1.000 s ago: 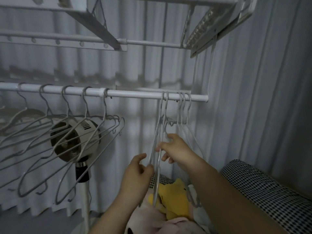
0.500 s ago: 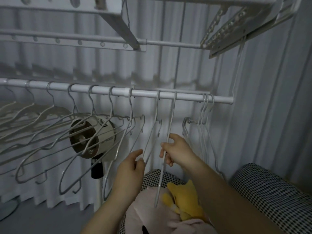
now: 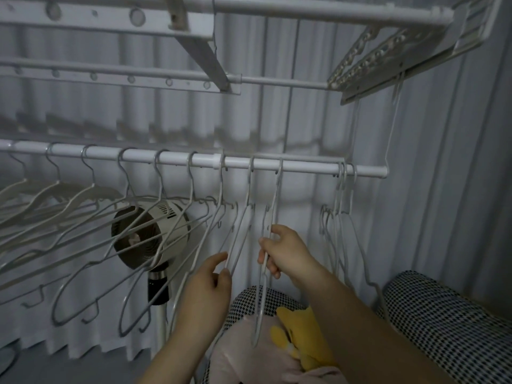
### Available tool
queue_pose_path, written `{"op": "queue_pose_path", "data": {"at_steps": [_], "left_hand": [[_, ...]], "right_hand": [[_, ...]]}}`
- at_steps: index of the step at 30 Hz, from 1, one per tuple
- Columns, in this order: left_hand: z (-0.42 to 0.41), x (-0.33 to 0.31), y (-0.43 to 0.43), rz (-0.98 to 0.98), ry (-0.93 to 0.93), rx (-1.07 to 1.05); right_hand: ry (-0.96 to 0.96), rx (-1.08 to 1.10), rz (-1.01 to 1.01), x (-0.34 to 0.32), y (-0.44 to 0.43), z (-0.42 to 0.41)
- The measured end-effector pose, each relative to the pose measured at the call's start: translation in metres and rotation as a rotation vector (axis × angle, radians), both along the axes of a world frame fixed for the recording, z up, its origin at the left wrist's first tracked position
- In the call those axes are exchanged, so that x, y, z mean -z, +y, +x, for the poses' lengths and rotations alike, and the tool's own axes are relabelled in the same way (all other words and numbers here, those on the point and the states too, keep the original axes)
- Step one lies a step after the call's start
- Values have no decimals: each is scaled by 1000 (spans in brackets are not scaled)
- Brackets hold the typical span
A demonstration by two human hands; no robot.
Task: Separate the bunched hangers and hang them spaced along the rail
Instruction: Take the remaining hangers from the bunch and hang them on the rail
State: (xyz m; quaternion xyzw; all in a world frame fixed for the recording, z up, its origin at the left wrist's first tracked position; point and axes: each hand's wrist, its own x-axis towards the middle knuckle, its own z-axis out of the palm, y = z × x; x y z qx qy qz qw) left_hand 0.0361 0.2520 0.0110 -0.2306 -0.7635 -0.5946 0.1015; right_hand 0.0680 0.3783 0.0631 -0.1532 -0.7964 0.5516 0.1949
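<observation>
A white rail [image 3: 307,166] runs across the view with several grey wire hangers [image 3: 155,217] spaced along its left and middle. A bunch of three white hangers [image 3: 342,195] hangs close together near the rail's right end. My right hand [image 3: 282,252] grips a single white hanger [image 3: 273,212] that hooks the rail right of centre. My left hand [image 3: 210,278] pinches the lower wire of the neighbouring hanger [image 3: 243,225] just to its left.
A round fan [image 3: 166,217] on a stand sits behind the hangers. A checked cushion [image 3: 443,328] and pink and yellow soft toys [image 3: 293,336] lie below. A drying rack [image 3: 388,56] hangs overhead, with grey curtains behind.
Two hangers have left the right-end bunch and now hang apart further left on the rail. Both hands shifted left with them; the view has also panned.
</observation>
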Motion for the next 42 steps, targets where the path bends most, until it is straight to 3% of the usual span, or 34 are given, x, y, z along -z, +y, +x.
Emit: {"op": "queue_pose_path", "data": {"at_steps": [11,14,17,21,25,29,37,42], "left_hand": [[5,-2,3,-60,-31,48],[10,-7,1,-159,72,-3],[14,-14,1,-150,237,-100],[36,-29,11,136,408,16],[61,-35,46,169,201,317],[66,-26,79,75,-88,407],[60,-2,100,-51,-232,387],[67,-5,103,39,-356,445]], "right_hand": [[24,88,35,3,10,10],[16,159,237,-1,12,24],[214,327,514,-7,24,50],[477,591,413,-11,57,80],[308,548,108,-6,81,93],[104,355,-151,1,87,88],[75,226,-151,2,91,70],[110,204,-215,8,97,67]]}}
